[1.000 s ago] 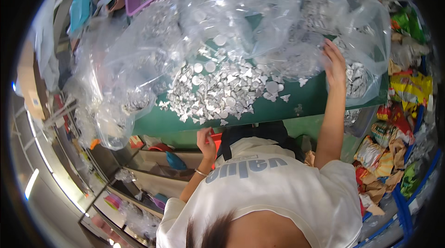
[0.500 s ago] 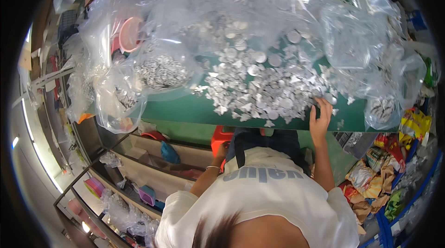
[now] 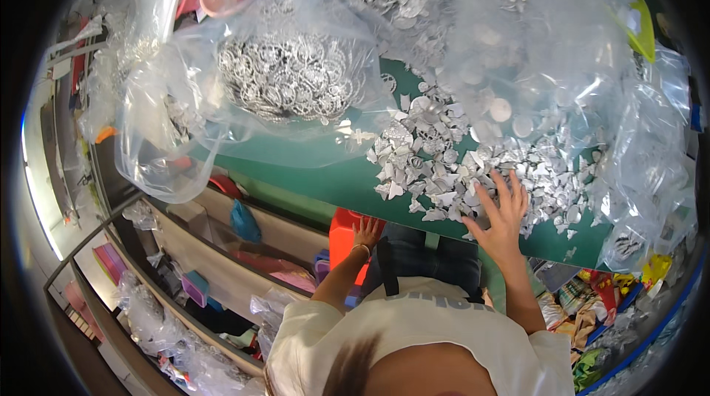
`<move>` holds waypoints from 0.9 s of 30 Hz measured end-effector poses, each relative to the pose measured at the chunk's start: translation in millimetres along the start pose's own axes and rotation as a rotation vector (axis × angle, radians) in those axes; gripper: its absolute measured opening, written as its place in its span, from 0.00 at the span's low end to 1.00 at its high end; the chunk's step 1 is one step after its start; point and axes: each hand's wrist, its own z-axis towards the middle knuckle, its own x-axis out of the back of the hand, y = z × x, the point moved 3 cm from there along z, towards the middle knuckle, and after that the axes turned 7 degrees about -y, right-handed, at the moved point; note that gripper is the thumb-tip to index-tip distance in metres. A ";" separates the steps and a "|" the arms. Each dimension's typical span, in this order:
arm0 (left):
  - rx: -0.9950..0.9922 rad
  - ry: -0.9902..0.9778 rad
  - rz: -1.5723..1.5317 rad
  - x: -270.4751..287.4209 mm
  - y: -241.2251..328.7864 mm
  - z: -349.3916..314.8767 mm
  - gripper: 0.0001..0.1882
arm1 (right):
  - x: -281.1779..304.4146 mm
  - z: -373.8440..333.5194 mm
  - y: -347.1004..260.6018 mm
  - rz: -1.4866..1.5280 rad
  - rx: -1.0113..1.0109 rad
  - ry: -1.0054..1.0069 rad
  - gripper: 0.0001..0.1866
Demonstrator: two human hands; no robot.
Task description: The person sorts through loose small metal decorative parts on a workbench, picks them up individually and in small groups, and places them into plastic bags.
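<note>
right hand (image 3: 505, 224), fingers (image 3: 502, 190) spread, silvery pieces (image 3: 423, 163) beneath and around them

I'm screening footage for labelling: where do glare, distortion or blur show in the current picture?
Head view: whitish glare hazes the clear, wrinkled plastic bag at upper right; head view: black corners, and the flat green tabletop bows slightly along its front edge; head view: loose, flat silver-grey pieces look fairly sharp, dark brown hair strands look soft near the lower edge.
</note>
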 end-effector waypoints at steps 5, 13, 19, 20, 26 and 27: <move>-0.192 -0.264 0.132 -0.2 -8.4 41.9 0.34 | -15.6 4.7 10.8 -0.082 0.026 -0.106 0.29; -0.176 -0.219 0.008 0.3 -1.4 66.9 0.32 | -0.6 67.0 -8.2 0.268 0.090 0.108 0.20; -0.146 -0.176 -0.075 7.2 7.2 72.1 0.31 | -17.1 143.2 -35.8 0.202 0.246 0.083 0.17; -0.140 -0.170 -0.090 8.4 8.4 71.4 0.31 | -21.4 144.8 -28.4 0.227 0.257 0.122 0.16; -0.118 -0.109 -0.234 9.9 15.3 71.2 0.30 | -13.0 121.3 -13.1 1.623 -0.351 -0.098 0.08; -0.120 -0.096 -0.260 12.1 13.9 68.6 0.30 | -10.8 112.9 -19.6 1.795 -0.394 -0.150 0.09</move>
